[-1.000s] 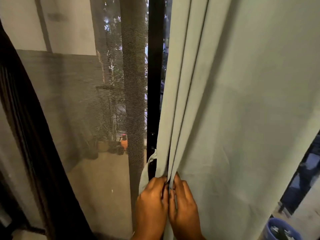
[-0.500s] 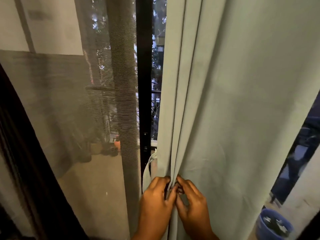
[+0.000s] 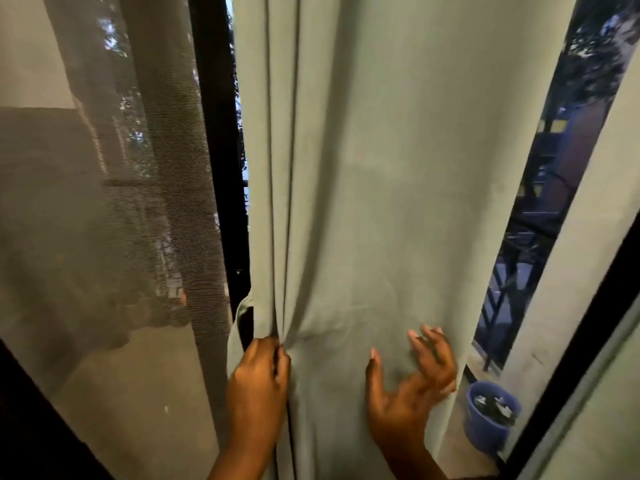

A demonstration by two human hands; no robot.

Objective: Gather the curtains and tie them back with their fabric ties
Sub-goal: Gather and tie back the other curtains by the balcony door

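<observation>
A pale grey-green curtain (image 3: 398,174) hangs in front of me and fills the middle of the view. My left hand (image 3: 258,379) pinches several gathered pleats near the curtain's left edge. My right hand (image 3: 414,379) is spread with fingers apart against the flat cloth near its right edge, blurred by motion. A loop of matching fabric, the tie (image 3: 239,323), hangs just above my left hand beside the black frame.
A black door frame post (image 3: 221,168) stands left of the curtain, with a sheer mesh screen (image 3: 121,220) further left. A blue bucket (image 3: 491,414) sits on the floor outside at lower right. Another dark frame (image 3: 588,348) slants along the right edge.
My right hand has left the pleats beside my left hand and swung right across the cloth, opening its fingers. The view has shifted right, showing the curtain's right edge.
</observation>
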